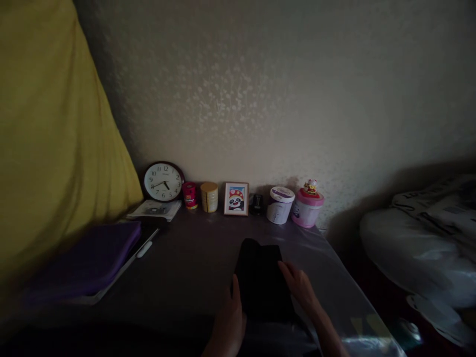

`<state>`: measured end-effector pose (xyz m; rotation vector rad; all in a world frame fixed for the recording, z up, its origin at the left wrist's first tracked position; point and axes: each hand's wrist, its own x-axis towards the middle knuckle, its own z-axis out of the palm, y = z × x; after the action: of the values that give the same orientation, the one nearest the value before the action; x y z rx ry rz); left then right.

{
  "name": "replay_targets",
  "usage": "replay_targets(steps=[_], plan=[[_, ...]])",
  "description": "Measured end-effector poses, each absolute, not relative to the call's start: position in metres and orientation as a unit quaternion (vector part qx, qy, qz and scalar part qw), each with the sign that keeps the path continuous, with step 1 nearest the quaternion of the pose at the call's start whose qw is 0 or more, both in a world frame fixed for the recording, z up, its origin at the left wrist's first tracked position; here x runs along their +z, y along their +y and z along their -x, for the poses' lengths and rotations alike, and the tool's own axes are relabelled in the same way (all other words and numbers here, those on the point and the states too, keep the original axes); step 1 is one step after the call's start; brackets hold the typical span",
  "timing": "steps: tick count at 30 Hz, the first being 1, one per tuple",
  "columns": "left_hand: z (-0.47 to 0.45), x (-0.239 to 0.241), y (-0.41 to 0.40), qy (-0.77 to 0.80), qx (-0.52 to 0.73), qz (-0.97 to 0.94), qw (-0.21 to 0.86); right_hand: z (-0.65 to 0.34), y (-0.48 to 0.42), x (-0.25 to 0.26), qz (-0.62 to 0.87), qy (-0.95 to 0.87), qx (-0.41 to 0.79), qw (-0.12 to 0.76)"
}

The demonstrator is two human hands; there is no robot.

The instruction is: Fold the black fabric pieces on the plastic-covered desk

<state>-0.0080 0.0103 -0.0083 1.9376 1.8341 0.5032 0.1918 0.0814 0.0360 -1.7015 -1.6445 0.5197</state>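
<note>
A folded black cloth (261, 277) lies on the dark desk (193, 258) in front of me. My left hand (230, 317) rests against its left edge, thumb raised along the fabric and fingers flat. My right hand (300, 287) lies on the cloth's right side with its fingers stretched out over the fabric. The light is dim and details of the cloth are hard to make out.
Along the wall stand a round clock (163, 181), a red can (190, 195), a yellow can (209, 197), a framed panda picture (236, 199), a white tub (280, 204) and a pink tub (307, 207). A purple folder (89, 258) lies left, yellow fabric (44, 139) hangs there, bedding (424, 243) right.
</note>
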Motion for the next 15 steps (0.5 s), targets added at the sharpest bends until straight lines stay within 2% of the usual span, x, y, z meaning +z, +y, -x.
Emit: replay_targets(steps=[5, 12, 15], plan=[[0.006, -0.015, 0.012, 0.680, 0.160, -0.692, 0.182, -0.183, 0.100, 0.036, 0.648, -0.645, 0.175, 0.365], [0.006, -0.015, 0.014, 0.685, 0.141, -0.698, 0.156, -0.153, 0.121, 0.056, 0.591, -0.630, 0.295, 0.409], [0.005, -0.013, 0.014, 0.697, 0.120, -0.698, 0.113, -0.130, 0.128, 0.058, 0.579, -0.621, 0.325, 0.417]])
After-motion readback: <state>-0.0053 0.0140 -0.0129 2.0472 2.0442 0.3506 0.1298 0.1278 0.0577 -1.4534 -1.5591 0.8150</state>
